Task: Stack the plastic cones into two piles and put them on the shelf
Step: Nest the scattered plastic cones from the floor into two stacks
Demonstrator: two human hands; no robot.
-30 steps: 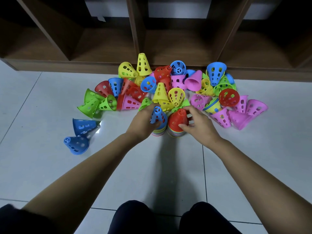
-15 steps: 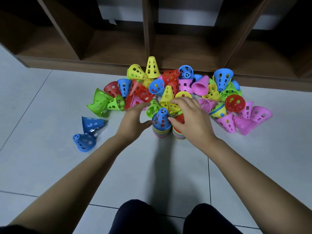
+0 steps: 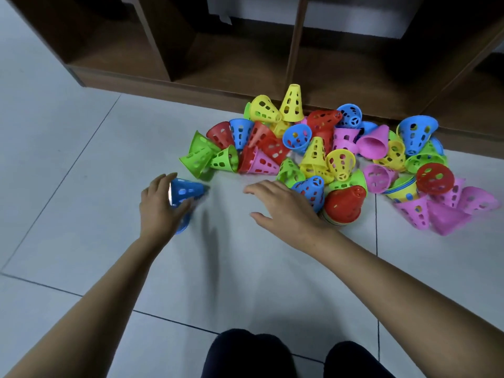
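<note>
Left of the piles (image 3: 343, 210), your left hand (image 3: 156, 212) curls round a blue cone (image 3: 188, 190) lying on its side, while your right hand (image 3: 289, 210) hovers spread just beside them, the loose heap (image 3: 313, 152) beyond.

- We see a floor (image 3: 68, 159) of large pale grey tiles with a slight sheen, filling most of the view.
- Thin dark joint lines (image 3: 376, 227) run between the tiles; one runs away from us on the right, another slants up on the left, and one crosses low in front of us.
- A soft, blurred shadow (image 3: 212, 249) lies on the middle tile.
- At the bottom edge we see two knees in dark trousers (image 3: 245, 353), side by side.
- At the top we make out strips of white wall (image 3: 354, 15).
- A small white scrap (image 3: 225, 19) hangs near the top; we cannot tell what it is.
</note>
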